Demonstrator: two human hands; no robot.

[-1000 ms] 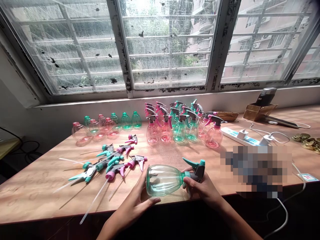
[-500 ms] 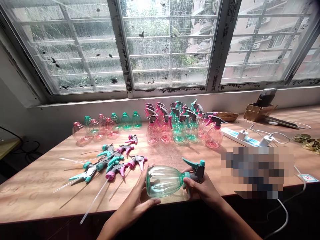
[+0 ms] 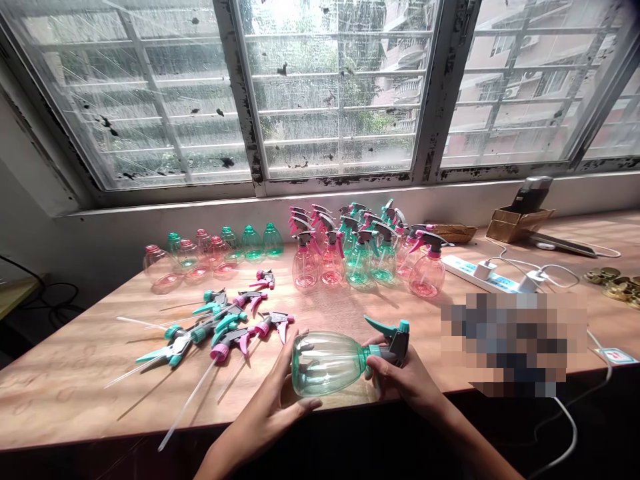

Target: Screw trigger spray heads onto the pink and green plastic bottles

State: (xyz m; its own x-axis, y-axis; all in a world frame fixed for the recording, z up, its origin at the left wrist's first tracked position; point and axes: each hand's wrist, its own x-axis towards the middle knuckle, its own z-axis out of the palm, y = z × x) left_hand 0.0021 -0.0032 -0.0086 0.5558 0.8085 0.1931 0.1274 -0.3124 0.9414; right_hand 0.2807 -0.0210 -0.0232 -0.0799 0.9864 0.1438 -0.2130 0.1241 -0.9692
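Observation:
A clear green spray bottle (image 3: 327,363) lies on its side in the air at the table's front edge, its base to the left. My left hand (image 3: 280,400) wraps round the base end, with the far fingers partly hidden behind the bottle. At the neck, my right hand (image 3: 397,377) grips the green collar and the grey-and-green spray head (image 3: 397,341), which sits on the bottle's mouth. Left of my hands lies a loose pile of spray heads (image 3: 220,327) in pink, green and grey, with thin clear tubes.
Open pink and green bottles (image 3: 220,257) stand at the back left. Several bottles with spray heads (image 3: 360,257) stand grouped at the back middle. Rightward are a white power strip (image 3: 483,277) with cables, a cardboard box (image 3: 520,223), brass-coloured pieces (image 3: 617,283) and a blurred-out patch.

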